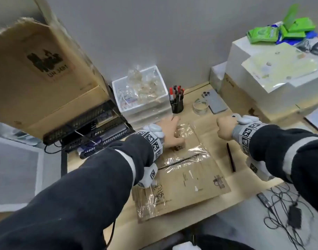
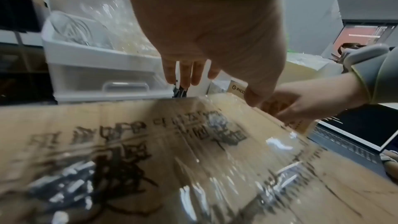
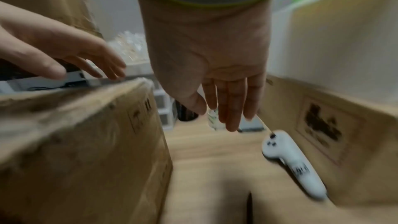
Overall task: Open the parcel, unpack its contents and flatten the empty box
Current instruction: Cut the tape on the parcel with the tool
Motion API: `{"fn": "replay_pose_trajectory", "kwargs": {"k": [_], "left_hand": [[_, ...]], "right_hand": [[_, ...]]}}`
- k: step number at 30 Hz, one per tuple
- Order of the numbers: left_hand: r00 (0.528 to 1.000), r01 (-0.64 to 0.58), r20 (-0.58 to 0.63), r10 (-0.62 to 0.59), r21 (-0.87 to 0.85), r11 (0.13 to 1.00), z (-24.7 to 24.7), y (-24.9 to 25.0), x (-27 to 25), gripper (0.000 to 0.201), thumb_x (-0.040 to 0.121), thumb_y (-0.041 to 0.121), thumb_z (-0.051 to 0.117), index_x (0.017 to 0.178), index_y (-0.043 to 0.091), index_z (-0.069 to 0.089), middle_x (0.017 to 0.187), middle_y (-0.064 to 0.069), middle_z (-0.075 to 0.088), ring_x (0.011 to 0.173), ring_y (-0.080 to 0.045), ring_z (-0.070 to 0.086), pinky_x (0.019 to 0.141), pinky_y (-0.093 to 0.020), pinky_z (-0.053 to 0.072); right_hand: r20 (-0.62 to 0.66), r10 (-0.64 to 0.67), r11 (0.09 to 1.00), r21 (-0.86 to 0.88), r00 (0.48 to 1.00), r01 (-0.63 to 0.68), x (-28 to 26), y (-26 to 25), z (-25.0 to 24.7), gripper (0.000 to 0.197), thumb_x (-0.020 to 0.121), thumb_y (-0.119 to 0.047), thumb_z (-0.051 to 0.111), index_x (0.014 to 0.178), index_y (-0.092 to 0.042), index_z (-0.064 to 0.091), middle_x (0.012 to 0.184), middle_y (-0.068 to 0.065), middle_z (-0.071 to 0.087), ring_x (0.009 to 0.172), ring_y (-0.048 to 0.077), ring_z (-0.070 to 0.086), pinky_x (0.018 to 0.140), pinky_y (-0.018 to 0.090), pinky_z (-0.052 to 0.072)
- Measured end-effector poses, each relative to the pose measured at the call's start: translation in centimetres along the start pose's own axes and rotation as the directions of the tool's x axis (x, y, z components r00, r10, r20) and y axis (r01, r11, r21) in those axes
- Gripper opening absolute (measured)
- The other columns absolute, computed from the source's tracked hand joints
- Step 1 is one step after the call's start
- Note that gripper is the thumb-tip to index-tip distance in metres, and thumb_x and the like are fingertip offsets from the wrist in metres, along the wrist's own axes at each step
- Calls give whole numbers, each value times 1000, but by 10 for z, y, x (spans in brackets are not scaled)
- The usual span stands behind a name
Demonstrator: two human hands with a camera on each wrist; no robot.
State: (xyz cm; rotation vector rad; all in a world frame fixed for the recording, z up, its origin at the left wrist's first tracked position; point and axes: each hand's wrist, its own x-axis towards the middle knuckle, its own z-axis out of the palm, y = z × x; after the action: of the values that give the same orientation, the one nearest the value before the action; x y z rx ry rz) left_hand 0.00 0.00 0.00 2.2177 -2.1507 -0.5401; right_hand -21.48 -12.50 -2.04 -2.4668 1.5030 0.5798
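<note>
The brown cardboard parcel [image 1: 189,177] lies on the wooden desk, its top seam covered with clear tape and black print. My left hand [image 1: 172,136] hovers over the parcel's far left corner. In the left wrist view its fingers [image 2: 189,74] hang straight past the far edge of the parcel [image 2: 172,159] and hold nothing. My right hand [image 1: 225,129] is beside the far right corner. Its straight fingers [image 3: 230,108] sit over bare desk next to the parcel's side wall [image 3: 75,142]. The parcel's flaps look closed.
A black pen-like tool [image 1: 231,157] and a white controller [image 3: 295,163] lie right of the parcel. Behind stand a white drawer bin [image 1: 142,92], pen cup [image 1: 177,105], tape roll [image 1: 200,105] and phone [image 1: 216,101]. Stacked boxes [image 1: 253,105] rise at right, cables [image 1: 290,213] near front.
</note>
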Motion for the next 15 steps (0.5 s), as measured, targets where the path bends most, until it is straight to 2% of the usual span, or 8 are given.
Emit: {"fn": "replay_pose_trajectory", "kwargs": {"k": [2, 3, 5, 7, 9, 10, 12, 15], "left_hand": [[999, 19, -28, -20, -28, 999, 12, 6, 7, 77, 86, 51, 63, 145, 11, 36, 132, -13, 50, 116, -32, 52, 94, -43, 49], [998, 47, -29, -48, -39, 998, 23, 10, 9, 76, 89, 50, 61, 148, 10, 33, 137, -14, 48, 121, -33, 51, 98, -43, 47], [996, 82, -39, -84, -48, 995, 43, 14, 9, 73, 96, 49, 53, 152, 10, 30, 140, -15, 48, 124, -33, 50, 101, -42, 43], [994, 92, -60, -93, -18, 996, 55, 16, 10, 69, 99, 49, 47, 152, 9, 31, 134, -16, 51, 118, -34, 51, 97, -41, 39], [990, 83, -113, -79, 30, 996, 58, 13, 10, 68, 99, 50, 45, 152, 9, 33, 130, -16, 53, 115, -34, 52, 95, -41, 36], [990, 82, -114, -78, 37, 996, 61, 12, 12, 68, 99, 51, 45, 151, 9, 33, 130, -15, 53, 114, -34, 52, 94, -41, 36], [989, 89, -123, -81, 63, 994, 65, 11, 13, 68, 98, 52, 43, 152, 10, 33, 129, -15, 54, 113, -33, 51, 93, -41, 36], [987, 99, -136, -84, 107, 989, 65, 11, 13, 69, 98, 53, 41, 152, 10, 33, 128, -14, 55, 112, -33, 52, 92, -40, 36]], "right_hand": [[118, 45, 999, -29, 992, -42, 0, 8, 21, 8, 88, -15, 51, 84, -10, 56, 70, 2, 54, 61, 17, 50, 56, 26, 38], [176, 71, 997, -19, 982, -69, 1, 10, 38, 8, 91, -13, 51, 88, -9, 57, 73, 3, 55, 64, 17, 51, 58, 27, 38], [283, 102, 995, -34, 954, -96, -2, 13, 70, 16, 94, -11, 49, 104, -7, 62, 94, 8, 65, 79, 23, 56, 69, 29, 42], [320, 88, 995, 20, 943, -99, 1, 21, 96, 23, 94, -11, 52, 114, -3, 61, 114, 15, 65, 97, 30, 63, 81, 34, 48], [280, 95, 991, 66, 955, -118, 3, 23, 107, 19, 90, -13, 60, 105, -2, 64, 106, 17, 67, 100, 34, 65, 81, 39, 51], [282, 94, 993, 45, 955, -111, 3, 24, 114, 12, 91, -14, 59, 93, -3, 63, 93, 12, 66, 92, 32, 65, 76, 36, 50], [335, 124, 990, 24, 934, -140, 6, 21, 126, 20, 95, -14, 53, 75, -9, 55, 74, 3, 57, 78, 24, 61, 69, 28, 45], [351, 130, 991, -31, 927, -127, 8, 16, 133, 11, 93, -12, 54, 88, -9, 63, 87, 7, 67, 86, 24, 67, 71, 28, 47]]}}
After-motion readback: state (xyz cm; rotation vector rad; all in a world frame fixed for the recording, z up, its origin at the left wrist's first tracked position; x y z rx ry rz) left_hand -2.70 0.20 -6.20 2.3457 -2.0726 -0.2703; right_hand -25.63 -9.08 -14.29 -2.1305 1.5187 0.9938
